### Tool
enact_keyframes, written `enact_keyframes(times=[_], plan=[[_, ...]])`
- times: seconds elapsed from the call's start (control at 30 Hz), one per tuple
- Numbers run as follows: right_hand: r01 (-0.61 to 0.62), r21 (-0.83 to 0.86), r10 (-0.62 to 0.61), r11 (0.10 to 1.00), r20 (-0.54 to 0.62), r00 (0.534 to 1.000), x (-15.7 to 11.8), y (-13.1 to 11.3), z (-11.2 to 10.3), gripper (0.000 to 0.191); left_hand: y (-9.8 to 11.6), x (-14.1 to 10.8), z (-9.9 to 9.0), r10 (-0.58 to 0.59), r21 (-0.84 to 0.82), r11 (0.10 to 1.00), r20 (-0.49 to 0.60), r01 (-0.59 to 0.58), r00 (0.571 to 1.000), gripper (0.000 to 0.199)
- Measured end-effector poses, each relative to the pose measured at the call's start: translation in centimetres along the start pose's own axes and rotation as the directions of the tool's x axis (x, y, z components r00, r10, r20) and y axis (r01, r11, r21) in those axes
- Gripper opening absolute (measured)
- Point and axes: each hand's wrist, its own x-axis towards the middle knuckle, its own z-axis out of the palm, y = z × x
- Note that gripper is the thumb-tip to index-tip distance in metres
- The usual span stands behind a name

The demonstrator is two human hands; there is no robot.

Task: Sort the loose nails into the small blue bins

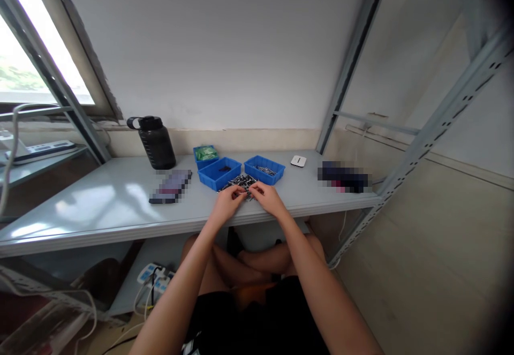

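While my left hand (pixel 228 201) and right hand (pixel 268 197) meet mid-frame, fingertips pinch small dark parts (pixel 241 182) lying just above.

Glossy grey tabletop (pixel 100 205), blue plastic bins (pixel 219 174)

I see my left hand (pixel 229 201) and my right hand (pixel 268 197) close together at the near edge of the grey table (pixel 100 205). The fingers of both touch a pile of small dark parts (pixel 242 181); I cannot tell if they pinch one. Just behind the pile sit two blue trays: one (pixel 219 173) on the left, one (pixel 264 169) on the right with little metal bits inside. A smaller blue box (pixel 205 155) with something green is farther back. A black bottle (pixel 155 142) stands to the left.
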Motion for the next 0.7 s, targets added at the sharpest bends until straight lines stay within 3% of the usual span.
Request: enact_keyframes(times=[0.2, 0.7], plan=[[0.025, -0.017, -0.024, 1.0, 0.022, 0.999, 0.05, 0.0, -0.09, 0.017, -0.68, 0.2, 0.12, -0.001, -0.03, 1.0, -0.027, 0.0, 1.0, 0.021], [-0.003, 0.09, 0.008, 0.996, -0.053, 0.999, 0.0, -0.14, -0.2, 0.008, -0.55, 0.15, -0.07, -0.017, -0.066, 0.998, -0.066, 0.013, 0.998, 0.026]])
